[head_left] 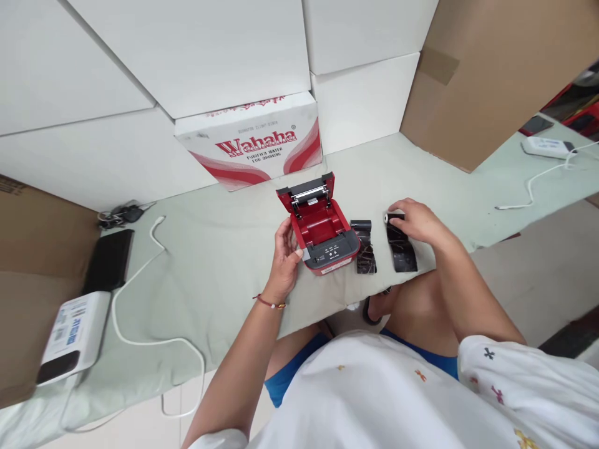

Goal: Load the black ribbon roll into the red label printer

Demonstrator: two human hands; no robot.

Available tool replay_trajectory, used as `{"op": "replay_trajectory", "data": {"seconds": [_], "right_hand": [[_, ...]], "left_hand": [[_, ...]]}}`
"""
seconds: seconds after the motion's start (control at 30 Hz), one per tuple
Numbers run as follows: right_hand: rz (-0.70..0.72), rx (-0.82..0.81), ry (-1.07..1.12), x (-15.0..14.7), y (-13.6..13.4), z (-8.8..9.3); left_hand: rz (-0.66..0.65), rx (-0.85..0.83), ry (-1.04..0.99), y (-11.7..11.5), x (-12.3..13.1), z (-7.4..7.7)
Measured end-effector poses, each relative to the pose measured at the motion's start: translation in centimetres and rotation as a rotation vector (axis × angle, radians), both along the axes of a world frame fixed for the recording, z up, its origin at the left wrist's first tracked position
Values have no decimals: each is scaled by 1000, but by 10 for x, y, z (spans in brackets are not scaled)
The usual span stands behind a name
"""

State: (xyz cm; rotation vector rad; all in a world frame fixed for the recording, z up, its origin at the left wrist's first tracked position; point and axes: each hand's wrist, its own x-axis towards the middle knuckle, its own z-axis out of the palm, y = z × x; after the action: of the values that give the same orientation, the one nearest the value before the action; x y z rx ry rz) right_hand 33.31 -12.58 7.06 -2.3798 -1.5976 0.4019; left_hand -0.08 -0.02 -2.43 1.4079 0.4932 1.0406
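Observation:
A small red and dark grey portable printer (322, 234) stands on the cloth-covered table with its lid raised, showing a bare red roll bay. My left hand (284, 259) grips its left side, thumb at the front corner. To the right, my right hand (416, 219) has its fingers closed over a black roll (403, 254) with a white core end, its glossy strip unrolled towards me. Between printer and right hand lies a second black roll (363, 243), partly unwound, its strip torn and creased. The underside of my right fingers is hidden.
Behind stands a Wahaha water carton (262, 146) among stacked white boxes (365, 103). Brown cardboard boxes flank the table, one at right (486, 75). On the left are a white device (77, 333), a white cable (140, 342), a black flat case (108, 260) and dark cords (122, 215).

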Motion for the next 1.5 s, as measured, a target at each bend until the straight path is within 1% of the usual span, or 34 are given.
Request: {"op": "replay_trajectory", "data": {"seconds": [0.07,0.17,0.23,0.27,0.3,0.37,0.43,0.5,0.57,0.63,0.7,0.73,0.8,0.87,0.97,1.07,1.13,1.23,1.33,1.37,1.43,1.5], "right_hand": [[71,26,-1,-17,9,-11],[176,4,20,-45,24,-24],[220,-20,39,-55,29,-25],[246,-31,56,-55,29,-22],[278,-42,79,-53,26,-16],[370,-79,145,-39,16,4],[475,-119,267,-21,3,33],[548,-127,435,-10,-5,61],[569,-75,507,-15,-2,81],[556,9,440,-38,11,89],[533,46,271,-71,30,87],[518,23,144,-89,40,83],[479,-41,-38,-120,57,76],[438,-91,-122,-141,69,70],[395,-149,-172,-155,82,63],[380,-173,-194,-157,93,58],[375,-155,-194,-155,95,55],[403,-76,-170,-150,83,54],[498,53,-114,-145,49,50],[540,124,-84,-144,35,47],[625,328,-12,-142,6,35],[650,489,10,-144,-19,20]], "left_hand": [[9,4,2,-1,0,0],[36,-6,-5,-2,0,0],[52,-26,-15,-3,0,-1],[58,-35,-18,-3,0,-1],[64,-42,-16,-3,-1,-2],[73,-41,5,-3,-2,-5],[77,-27,34,-2,-2,-7],[89,-18,53,-2,-3,-9],[114,-15,60,-2,-2,-10],[143,-26,55,-2,-1,-9],[162,-50,34,-3,0,-8],[168,-65,22,-3,0,-7],[172,-93,6,-4,0,-6],[177,-119,0,-5,0,-4],[184,-155,-1,-4,0,-2],[182,-179,-3,-4,1,-1],[182,-186,-2,-4,3,0],[185,-183,5,-7,3,3],[195,-185,12,-10,2,6],[207,-183,18,-11,1,6],[252,-163,32,-10,-1,7],[318,-127,41,-7,-3,9]]}}
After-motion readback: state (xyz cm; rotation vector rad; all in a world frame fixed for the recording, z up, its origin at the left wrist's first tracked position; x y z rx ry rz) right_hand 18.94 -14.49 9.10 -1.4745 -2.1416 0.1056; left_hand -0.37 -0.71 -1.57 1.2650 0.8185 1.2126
